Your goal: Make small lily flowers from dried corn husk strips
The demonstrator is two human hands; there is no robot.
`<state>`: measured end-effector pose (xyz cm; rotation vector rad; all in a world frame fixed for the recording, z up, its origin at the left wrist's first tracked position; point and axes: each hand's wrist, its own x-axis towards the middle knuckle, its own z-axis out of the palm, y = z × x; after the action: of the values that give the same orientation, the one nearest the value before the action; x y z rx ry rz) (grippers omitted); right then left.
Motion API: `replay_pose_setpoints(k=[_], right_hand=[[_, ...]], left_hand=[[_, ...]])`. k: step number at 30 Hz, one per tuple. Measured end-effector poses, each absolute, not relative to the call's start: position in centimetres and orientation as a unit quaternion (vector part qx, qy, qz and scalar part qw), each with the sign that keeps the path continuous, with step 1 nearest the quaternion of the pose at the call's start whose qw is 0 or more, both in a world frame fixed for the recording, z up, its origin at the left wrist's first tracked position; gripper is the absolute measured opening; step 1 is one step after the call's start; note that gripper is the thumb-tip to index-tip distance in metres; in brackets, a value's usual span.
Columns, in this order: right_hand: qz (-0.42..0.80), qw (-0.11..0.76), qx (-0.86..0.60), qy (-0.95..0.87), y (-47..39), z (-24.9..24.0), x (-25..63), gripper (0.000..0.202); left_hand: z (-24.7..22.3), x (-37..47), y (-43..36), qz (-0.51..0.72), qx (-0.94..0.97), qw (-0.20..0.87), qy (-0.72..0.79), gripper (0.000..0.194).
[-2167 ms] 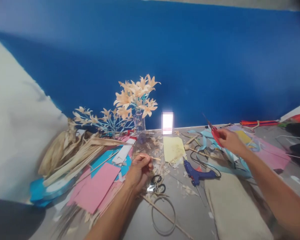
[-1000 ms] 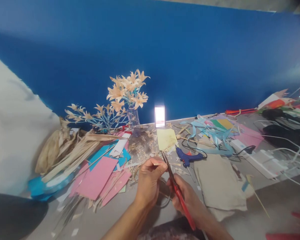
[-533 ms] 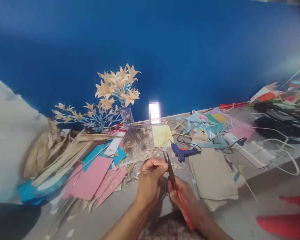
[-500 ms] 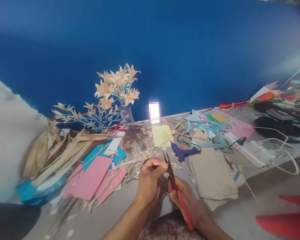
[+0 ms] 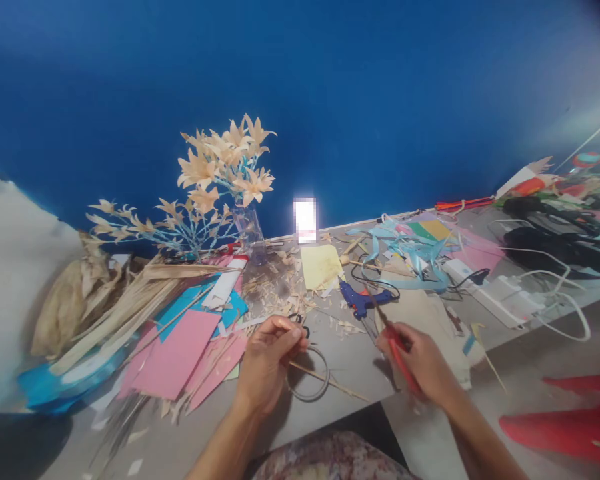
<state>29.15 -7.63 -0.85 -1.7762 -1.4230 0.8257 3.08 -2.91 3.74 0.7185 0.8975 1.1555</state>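
Note:
My left hand [image 5: 273, 360] is closed, thumb pressed against the fingertips; whatever it pinches is too small to make out. Just below those fingers shows a thin grey ring [image 5: 327, 373], and I cannot tell whether they hold it. A thin straw-coloured stick [image 5: 337, 383] runs past the ring to the right. Black rounded bits [image 5: 306, 331] show beside the fingertips. My right hand [image 5: 420, 357] grips red-handled scissors [image 5: 397, 353], blurred by motion, blades pointing up and away. A blue glue gun [image 5: 365, 300] lies just beyond the scissors, and a beige cloth [image 5: 437, 327] lies partly under my right hand.
Cream artificial flowers [image 5: 230, 157] stand in a clear vase [image 5: 250, 233] by the blue wall. Pink card [image 5: 177, 353], dried husks [image 5: 130, 300] and a blue ribbon roll [image 5: 75, 377] lie left. A yellow sheet [image 5: 320, 267], pale blue ribbon [image 5: 375, 247] and a white power strip [image 5: 490, 293] lie centre and right.
My right hand has drawn the scissors away to the right, off the left hand's fingertips. My left hand has shifted slightly left, and the grey ring now shows more fully.

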Motion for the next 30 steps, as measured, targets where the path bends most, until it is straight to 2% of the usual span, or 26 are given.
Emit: replay_pose_setpoints(k=[4, 7, 10, 15, 20, 26, 30], right_hand=[[0.158, 0.253, -0.766, -0.57, -5.5, -0.4, 35.1, 0.034], [0.094, 0.193, -0.779, -0.589, -2.0, 0.5, 38.0, 0.038], [0.05, 0.093, -0.799, -0.592, 2.9, 2.1, 39.3, 0.047], [0.037, 0.056, -0.805, -0.59, 11.2, 3.2, 39.6, 0.037], [0.059, 0.028, -0.804, -0.592, 16.8, 2.1, 39.0, 0.036], [0.079, 0.013, -0.801, -0.593, 18.8, 1.9, 37.9, 0.035], [0.069, 0.036, -0.797, -0.6, 17.0, 3.5, 35.9, 0.028]], left_hand=[[2.8, 0.4, -2.7, 0.52, 0.301, 0.666, 0.443, 0.028], [2.6, -1.3, -2.5, 0.517, 0.31, 0.65, 0.463, 0.03], [3.1, -2.6, -2.1, 0.531, 0.344, 0.623, 0.461, 0.03], [4.5, -3.7, -2.1, 0.552, 0.412, 0.551, 0.471, 0.035], [5.0, -4.1, -2.2, 0.553, 0.445, 0.476, 0.52, 0.029], [5.6, -4.6, -0.6, 0.584, 0.36, 0.525, 0.503, 0.026], [5.7, -3.9, 0.0, 0.585, 0.361, 0.544, 0.481, 0.022]])
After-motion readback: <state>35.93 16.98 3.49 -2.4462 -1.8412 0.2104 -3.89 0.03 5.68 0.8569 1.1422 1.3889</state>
